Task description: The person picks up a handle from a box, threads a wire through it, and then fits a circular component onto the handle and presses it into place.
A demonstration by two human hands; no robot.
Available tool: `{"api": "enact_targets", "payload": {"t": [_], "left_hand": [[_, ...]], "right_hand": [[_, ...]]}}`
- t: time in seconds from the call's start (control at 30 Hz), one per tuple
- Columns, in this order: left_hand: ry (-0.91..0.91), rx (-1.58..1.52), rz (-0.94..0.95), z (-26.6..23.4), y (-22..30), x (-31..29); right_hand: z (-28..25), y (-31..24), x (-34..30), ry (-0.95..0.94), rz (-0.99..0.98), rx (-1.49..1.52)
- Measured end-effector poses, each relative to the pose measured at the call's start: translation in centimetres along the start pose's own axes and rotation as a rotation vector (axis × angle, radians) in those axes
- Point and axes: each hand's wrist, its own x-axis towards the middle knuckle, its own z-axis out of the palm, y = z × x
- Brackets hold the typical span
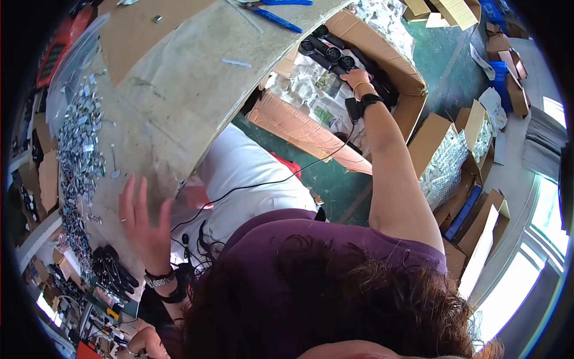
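My right arm reaches out over an open cardboard box beside the table. Down in it, my right hand has its fingers curled at a black part with a round end, one of several alike lying side by side. Part of its grip is hidden. Clear plastic packaging fills the box around them. My left hand hovers at the table's edge, fingers spread, holding nothing; it is slightly blurred. A black cable runs from the device on my right wrist across my lap.
On the worktable lie a long heap of small metal parts, blue-handled pliers, a cardboard sheet and a bundle of black items. More cardboard boxes with bubble wrap stand on the green floor at right.
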Motion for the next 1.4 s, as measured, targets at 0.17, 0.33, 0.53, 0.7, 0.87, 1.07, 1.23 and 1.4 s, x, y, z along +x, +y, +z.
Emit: {"api": "enact_targets", "payload": {"t": [0.17, 0.33, 0.53, 0.7, 0.87, 1.07, 1.23, 1.4], "left_hand": [[-0.174, 0.167, 0.082, 1.2, 3.5, 3.0], [-0.206, 0.172, 0.107, 1.7, 3.6, 3.9], [-0.209, 0.126, 0.071, 1.9, 3.8, 3.7], [-0.186, 0.089, 0.072, 2.2, 3.8, 4.0], [-0.174, 0.075, 0.061, 2.2, 4.0, 3.6], [-0.163, 0.071, 0.064, 2.3, 3.9, 3.8], [-0.171, 0.066, 0.035, 2.3, 4.2, 3.8], [-0.158, 0.069, 0.02, 2.5, 4.1, 3.8]], "right_hand": [[-3.3, -1.4, -0.5, 0.247, -0.046, -0.47], [-2.6, -0.1, -0.1, 0.268, 0.003, -0.539], [-2.6, -3.8, -4.4, 0.287, -0.03, -0.771], [-0.2, 0.4, -1.8, 0.277, -0.077, -0.597], [0.3, 1.0, -3.3, 0.534, -0.15, -0.187], [-1.3, -4.5, -0.4, 0.347, -0.444, -0.215], [1.5, -9.3, 1.1, 0.479, -0.63, -0.591], [1.3, -12.0, 3.1, 0.297, -0.357, -0.583]]}}
